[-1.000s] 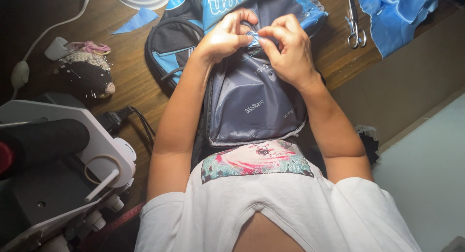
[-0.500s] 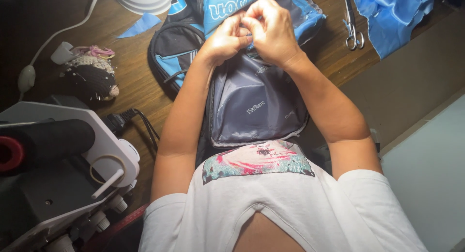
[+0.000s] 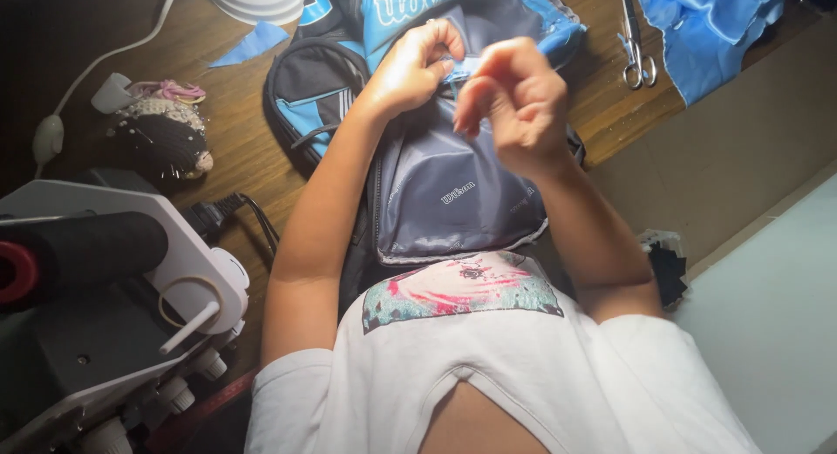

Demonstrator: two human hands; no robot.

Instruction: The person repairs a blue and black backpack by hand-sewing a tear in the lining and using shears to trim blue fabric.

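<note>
Both hands work at the top of a grey and blue backpack lying on the wooden surface against the person's lap. Left hand pinches the fabric near the zip edge, fingers closed on it. Right hand is lifted just above, fingertips pinched together as if on a fine thread, too thin to confirm. Sewing goes best with the fabric held taut and the pull kept short and straight. Scissors lie nearby.

Warm overhead light, dark left corner, sharp
</note>
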